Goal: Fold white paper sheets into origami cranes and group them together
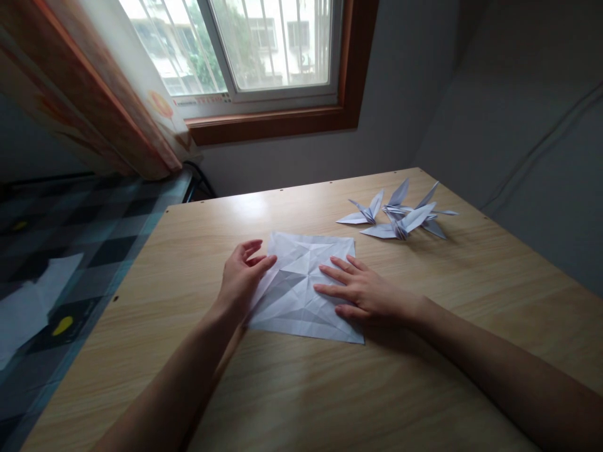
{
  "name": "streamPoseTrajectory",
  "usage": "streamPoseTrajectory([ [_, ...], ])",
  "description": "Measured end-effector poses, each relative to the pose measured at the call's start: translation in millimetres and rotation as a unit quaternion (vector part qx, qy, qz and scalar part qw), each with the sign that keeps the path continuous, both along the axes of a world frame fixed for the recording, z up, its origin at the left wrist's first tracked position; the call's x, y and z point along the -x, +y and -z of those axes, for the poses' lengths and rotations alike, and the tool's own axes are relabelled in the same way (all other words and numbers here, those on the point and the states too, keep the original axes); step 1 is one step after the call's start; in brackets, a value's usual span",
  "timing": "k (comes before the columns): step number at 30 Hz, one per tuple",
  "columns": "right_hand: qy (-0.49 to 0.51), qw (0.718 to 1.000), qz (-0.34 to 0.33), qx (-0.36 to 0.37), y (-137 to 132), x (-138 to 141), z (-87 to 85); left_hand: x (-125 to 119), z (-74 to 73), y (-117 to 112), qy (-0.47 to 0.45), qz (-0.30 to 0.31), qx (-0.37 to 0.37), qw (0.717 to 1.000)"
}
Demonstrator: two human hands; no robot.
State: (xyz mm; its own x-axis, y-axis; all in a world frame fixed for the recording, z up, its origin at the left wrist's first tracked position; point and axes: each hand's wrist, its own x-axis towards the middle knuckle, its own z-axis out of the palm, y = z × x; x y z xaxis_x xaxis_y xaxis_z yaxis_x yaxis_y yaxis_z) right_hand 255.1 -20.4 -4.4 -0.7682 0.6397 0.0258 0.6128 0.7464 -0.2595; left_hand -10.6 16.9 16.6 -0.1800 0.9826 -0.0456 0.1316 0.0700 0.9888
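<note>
A square sheet of white paper (301,307), crossed by many fold creases, lies spread out on the wooden table. My right hand (362,289) rests flat on the sheet's right side with its fingers spread. At the left edge of the paper is my left hand (242,273), its fingers loosely bent and its thumb apart from them, over the sheet's margin. Nothing shows between the left fingers and thumb. Beyond the sheet, toward the back right, stand several folded white paper cranes (400,220), close together with their wings out.
The light wooden table (179,270) has its far edge below a window (277,44) with a brown frame. To the left, a bed with a checked cover (113,232) holds loose white sheets (28,307). A patterned curtain (108,81) hangs at the upper left.
</note>
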Motion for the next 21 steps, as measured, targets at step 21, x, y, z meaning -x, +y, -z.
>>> streamPoseTrajectory([
  [21,0.346,0.917,0.169,-0.101,10,-9,13.5,-4,-32.5,-17,0.043,-0.097,-0.198,0.974],
])
